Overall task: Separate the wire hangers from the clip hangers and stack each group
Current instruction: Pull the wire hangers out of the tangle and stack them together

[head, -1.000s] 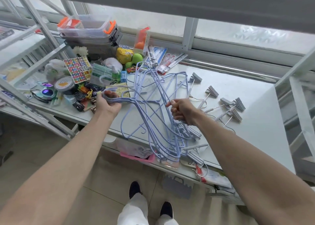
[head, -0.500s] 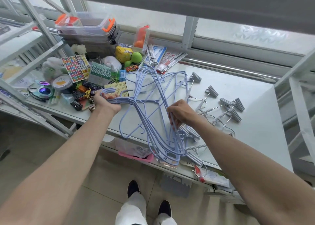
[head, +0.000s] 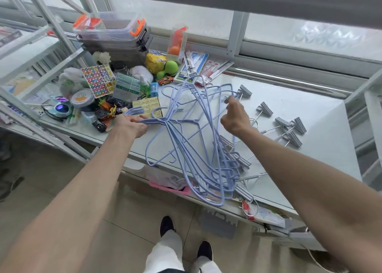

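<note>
Head camera: two hands work one tangled bundle of blue wire hangers [head: 163, 121] lying across a white table [head: 320, 148]; the tangle defies an exact count. The left hand [head: 129, 126] grips the gathered necks. The right hand [head: 233, 118] pinches one hanger's far corner. Five grey clip hangers [head: 293, 138] lie to the right, with more under the bundle.

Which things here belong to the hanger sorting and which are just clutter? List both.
Job: blue wire hangers, held in the left hand and right hand; grey clip hangers.
Lying about: sticker sheet, toy car, green toy, clear storage boxes, round tin.
</note>
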Demonstrator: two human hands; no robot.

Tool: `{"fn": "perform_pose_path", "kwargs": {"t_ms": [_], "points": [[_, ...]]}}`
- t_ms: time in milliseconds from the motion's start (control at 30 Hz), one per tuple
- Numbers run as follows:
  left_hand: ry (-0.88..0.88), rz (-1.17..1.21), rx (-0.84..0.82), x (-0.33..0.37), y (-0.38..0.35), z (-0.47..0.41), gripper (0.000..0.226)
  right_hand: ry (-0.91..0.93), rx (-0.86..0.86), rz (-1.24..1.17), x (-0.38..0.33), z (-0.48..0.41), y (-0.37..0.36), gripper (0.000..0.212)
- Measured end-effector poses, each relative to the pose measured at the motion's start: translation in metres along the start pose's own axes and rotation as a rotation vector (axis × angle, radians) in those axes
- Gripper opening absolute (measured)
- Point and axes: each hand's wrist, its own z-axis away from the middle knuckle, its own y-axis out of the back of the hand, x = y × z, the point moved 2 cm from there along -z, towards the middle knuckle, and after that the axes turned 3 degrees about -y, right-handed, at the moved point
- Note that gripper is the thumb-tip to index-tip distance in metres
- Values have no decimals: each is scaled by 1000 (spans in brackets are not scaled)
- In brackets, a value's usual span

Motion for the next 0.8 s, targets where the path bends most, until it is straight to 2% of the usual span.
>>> {"fn": "perform_pose_path", "kwargs": {"t_ms": [133,233,367,400,500,567,667,800], "points": [[48,20,-127,-1,1,4,49,41,-19,47,-15,-20,11,56],[84,17,-234,-3,-2,6,59,2,-75,-10,-21,-28,12,65],[90,-64,-268,-6,-4,12,73,-94,-5,-75,-14,-31,12,89],[95,-76,-270,-7,-3,13,73,-135,24,-101,-10,-30,13,89],[140,-87,-266,-16,2,13,76,-259,126,-202,8,-30,18,66],[156,-94,-254,-23,8,9,78,-291,131,-243,19,-31,17,73],[152,-131,-266,-32,14,6,79,-262,66,-332,29,-33,16,89],[149,-116,-241,-36,24,-2,78,-322,-79,-526,39,-35,18,80]]}}
